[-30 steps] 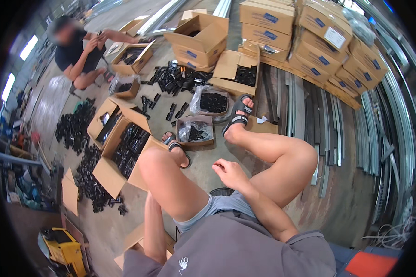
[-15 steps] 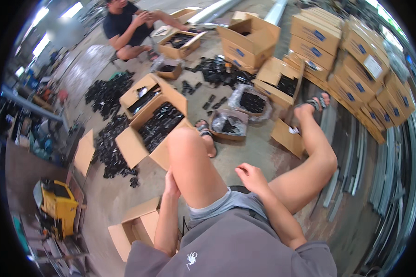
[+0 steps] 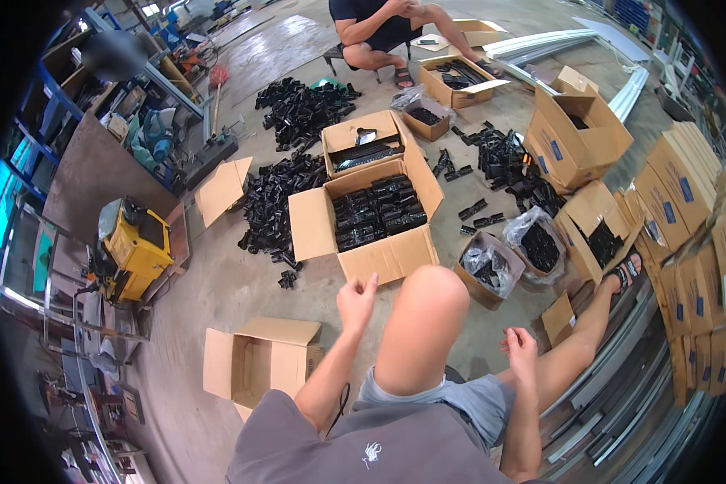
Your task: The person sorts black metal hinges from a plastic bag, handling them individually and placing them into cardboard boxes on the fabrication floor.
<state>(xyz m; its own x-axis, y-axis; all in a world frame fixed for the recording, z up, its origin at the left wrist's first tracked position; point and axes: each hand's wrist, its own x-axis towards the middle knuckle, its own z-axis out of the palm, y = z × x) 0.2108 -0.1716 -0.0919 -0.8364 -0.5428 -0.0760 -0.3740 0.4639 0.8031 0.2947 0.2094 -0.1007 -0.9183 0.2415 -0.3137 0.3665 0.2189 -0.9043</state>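
Note:
My left hand (image 3: 356, 304) is raised just in front of the near flap of an open cardboard box (image 3: 387, 256), its fingers curled in and the thumb pointing up. Nothing shows in it. That box holds rows of black plastic parts (image 3: 377, 211). Over my right thigh hangs my right hand (image 3: 522, 352), the fingers loosely bent and slightly apart, with nothing visible in them. Right of my raised knee stands a small carton (image 3: 492, 270) with clear plastic film inside.
Loose black parts lie in heaps (image 3: 278, 202) left of the box. An open carton (image 3: 254, 363) sits at my left, a yellow machine (image 3: 141, 250) beyond it. Stacked boxes (image 3: 686, 202) and metal strips (image 3: 613, 411) are on the right. Another person (image 3: 371, 36) sits at the back.
The view has swung, so the boxes appear farther right. My left hand has come up from beside my knee toward the box flap. My right hand has moved right, over the thigh.

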